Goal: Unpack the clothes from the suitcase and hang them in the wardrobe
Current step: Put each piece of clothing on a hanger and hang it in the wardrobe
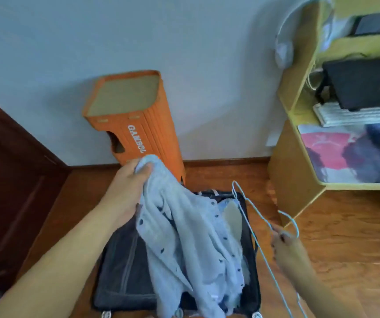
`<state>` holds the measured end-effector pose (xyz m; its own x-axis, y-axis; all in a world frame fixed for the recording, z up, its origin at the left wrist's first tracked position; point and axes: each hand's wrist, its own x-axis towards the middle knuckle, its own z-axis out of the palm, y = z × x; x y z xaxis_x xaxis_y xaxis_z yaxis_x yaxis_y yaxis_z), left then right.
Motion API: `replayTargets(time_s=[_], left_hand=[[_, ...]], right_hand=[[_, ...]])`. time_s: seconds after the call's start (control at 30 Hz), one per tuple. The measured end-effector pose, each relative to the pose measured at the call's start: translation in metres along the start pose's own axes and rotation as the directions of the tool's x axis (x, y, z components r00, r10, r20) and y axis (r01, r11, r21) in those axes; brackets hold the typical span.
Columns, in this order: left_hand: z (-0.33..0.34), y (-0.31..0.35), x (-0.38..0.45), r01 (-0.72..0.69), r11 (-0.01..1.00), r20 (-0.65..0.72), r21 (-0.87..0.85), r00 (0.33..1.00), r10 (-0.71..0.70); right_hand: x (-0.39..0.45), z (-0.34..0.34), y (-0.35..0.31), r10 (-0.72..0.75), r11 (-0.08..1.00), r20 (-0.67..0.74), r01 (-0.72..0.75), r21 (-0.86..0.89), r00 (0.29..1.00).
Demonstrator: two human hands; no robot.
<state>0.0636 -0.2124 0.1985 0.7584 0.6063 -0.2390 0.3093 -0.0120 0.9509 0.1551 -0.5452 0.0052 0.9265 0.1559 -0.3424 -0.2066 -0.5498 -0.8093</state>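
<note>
Pale-blue buttoned cotton shirt [184, 235] bunched in our left hand [127, 187] over black fabric suitcase [124, 271].
Right hand [287, 244] pinches thin light-blue wire hanger [250, 228], seemingly near its hook; we'd find the collar before threading.

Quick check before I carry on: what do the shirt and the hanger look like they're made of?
Shirt: soft, matte woven cloth, probably cotton; it drapes and creases limply from the left hand, with dark buttons. Hanger: thin wire, seemingly metal with a smooth pale blue coating, judging by its slim even line.
</note>
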Motion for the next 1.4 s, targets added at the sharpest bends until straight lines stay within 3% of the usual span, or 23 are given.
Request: replayTargets(time_s=[0.07,0.13,0.23,0.3,0.43,0.53,0.63,0.77,0.87,0.93,1.0,1.1,1.17,1.23,1.33,1.4], left_hand=[[-0.011,0.05,-0.02,-0.16,0.952,-0.037,0.261,0.984,0.176],[-0.029,0.099,-0.039,-0.241,0.8,-0.051,0.549,0.946,0.32],[-0.055,0.153,-0.056,-0.217,0.363,0.0,0.906,0.859,0.513],[-0.067,0.189,-0.073,-0.184,0.163,0.045,0.969,0.784,0.62],[-0.095,0.239,-0.104,-0.04,0.075,-0.024,0.996,0.716,0.698],[-0.109,0.259,-0.128,0.012,-0.06,0.035,0.998,0.691,0.722],[-0.12,0.274,-0.149,-0.01,0.046,-0.027,0.999,0.679,0.734],[-0.127,0.287,-0.162,0.014,0.217,-0.176,0.976,0.637,0.751],[-0.118,0.282,-0.156,-0.116,0.554,-0.351,0.824,0.664,0.661],[-0.113,0.28,-0.154,-0.198,0.66,-0.391,0.724,0.671,0.63],[-0.113,0.282,-0.162,-0.204,0.588,-0.313,0.783,0.687,0.656],[-0.115,0.29,-0.177,-0.133,0.235,-0.073,0.963,0.709,0.701],[-0.117,0.289,-0.181,-0.121,0.119,0.007,0.985,0.729,0.684],[-0.116,0.284,-0.183,-0.128,0.16,-0.017,0.979,0.727,0.686],[-0.108,0.281,-0.19,-0.166,0.326,-0.108,0.931,0.725,0.68],[-0.095,0.281,-0.199,-0.23,0.427,-0.139,0.875,0.723,0.676]], right_hand=[[-0.007,-0.031,-0.039,-0.103,0.993,0.022,0.101,0.06,0.994],[-0.013,-0.06,-0.081,-0.186,0.979,0.019,0.184,0.091,0.982],[-0.018,-0.084,-0.142,-0.312,0.939,0.0,0.308,0.152,0.95],[-0.03,-0.095,-0.187,-0.41,0.894,-0.029,0.407,0.186,0.912],[-0.066,-0.102,-0.247,-0.507,0.811,-0.071,0.504,0.296,0.859],[-0.087,-0.112,-0.268,-0.524,0.785,-0.145,0.542,0.301,0.839],[-0.089,-0.126,-0.277,-0.501,0.772,-0.192,0.536,0.342,0.844],[-0.106,-0.12,-0.282,-0.621,0.717,-0.055,0.595,0.364,0.782],[-0.132,-0.103,-0.298,-0.717,0.655,-0.032,0.687,0.315,0.697],[-0.147,-0.091,-0.311,-0.757,0.613,-0.076,0.746,0.26,0.649],[-0.159,-0.08,-0.322,-0.8,0.58,-0.064,0.796,0.171,0.596],[-0.18,-0.07,-0.324,-0.824,0.55,0.134,0.834,-0.037,0.55],[-0.193,-0.074,-0.327,-0.806,0.592,0.088,0.8,0.094,0.586],[-0.19,-0.068,-0.333,-0.76,0.618,-0.03,0.737,0.274,0.649],[-0.19,-0.041,-0.328,-0.73,0.682,0.233,0.71,0.177,0.643],[-0.184,-0.021,-0.313,-0.683,0.728,0.281,0.658,0.191,0.674]])
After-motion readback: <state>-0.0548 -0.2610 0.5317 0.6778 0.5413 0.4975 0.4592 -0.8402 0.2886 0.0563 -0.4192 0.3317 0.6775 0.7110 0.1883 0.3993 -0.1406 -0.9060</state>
